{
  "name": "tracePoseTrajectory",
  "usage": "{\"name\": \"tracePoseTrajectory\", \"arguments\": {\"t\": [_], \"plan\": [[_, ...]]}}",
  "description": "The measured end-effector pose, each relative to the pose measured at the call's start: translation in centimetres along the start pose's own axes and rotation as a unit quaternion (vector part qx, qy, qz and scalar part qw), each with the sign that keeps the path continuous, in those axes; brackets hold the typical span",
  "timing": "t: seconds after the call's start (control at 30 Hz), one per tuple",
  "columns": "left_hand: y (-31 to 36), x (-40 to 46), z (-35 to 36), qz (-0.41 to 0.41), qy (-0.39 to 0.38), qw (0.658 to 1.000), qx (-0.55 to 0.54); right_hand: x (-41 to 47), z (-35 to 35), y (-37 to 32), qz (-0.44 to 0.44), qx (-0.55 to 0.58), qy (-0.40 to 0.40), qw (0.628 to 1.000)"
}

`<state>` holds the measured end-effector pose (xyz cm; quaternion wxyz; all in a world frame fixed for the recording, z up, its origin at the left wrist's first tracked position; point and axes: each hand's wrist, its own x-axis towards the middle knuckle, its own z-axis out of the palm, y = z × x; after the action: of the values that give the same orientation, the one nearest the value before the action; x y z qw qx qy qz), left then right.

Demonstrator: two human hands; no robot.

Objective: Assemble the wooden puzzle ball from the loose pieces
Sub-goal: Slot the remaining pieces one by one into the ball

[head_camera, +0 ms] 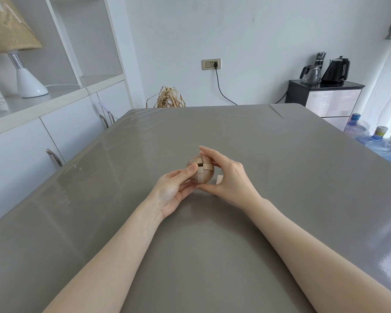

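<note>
We've got the wooden puzzle ball (201,169) held just above the grey table (280,177), pretty much at its middle. Our left hand (171,193) pinches its near-left side, thumb on the front and fingers curled under, while our right hand (227,175) cups it with fingers over the top and thumb below. One loose piece (219,179) lies on the table just right of the ball, partly hidden by our right hand.

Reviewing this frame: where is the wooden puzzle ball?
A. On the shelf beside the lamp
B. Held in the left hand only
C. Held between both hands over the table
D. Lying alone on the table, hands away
C: the wooden puzzle ball sits between the left hand and right hand, fingers of both touching it over the grey table.
</note>
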<state>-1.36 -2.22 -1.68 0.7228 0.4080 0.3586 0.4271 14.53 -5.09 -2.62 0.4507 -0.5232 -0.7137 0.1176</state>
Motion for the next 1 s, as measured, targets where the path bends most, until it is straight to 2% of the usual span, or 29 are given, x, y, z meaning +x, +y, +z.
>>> {"name": "tracePoseTrajectory", "arguments": {"t": [0.3, 0.67, 1.0], "plan": [[0.17, -0.28, 0.26, -0.004, 0.018, 0.999, 0.026, -0.34, 0.19, 0.25, -0.008, -0.018, -0.011, 1.0], [0.41, -0.27, 0.44, 0.016, 0.023, 0.998, 0.049, -0.05, 0.62, -0.42, 0.019, 0.047, 0.026, 0.998], [0.07, -0.07, 0.01, 0.021, 0.009, 0.998, 0.057, -0.06, 0.39, 0.0, 0.02, 0.04, -0.015, 0.999]]}}
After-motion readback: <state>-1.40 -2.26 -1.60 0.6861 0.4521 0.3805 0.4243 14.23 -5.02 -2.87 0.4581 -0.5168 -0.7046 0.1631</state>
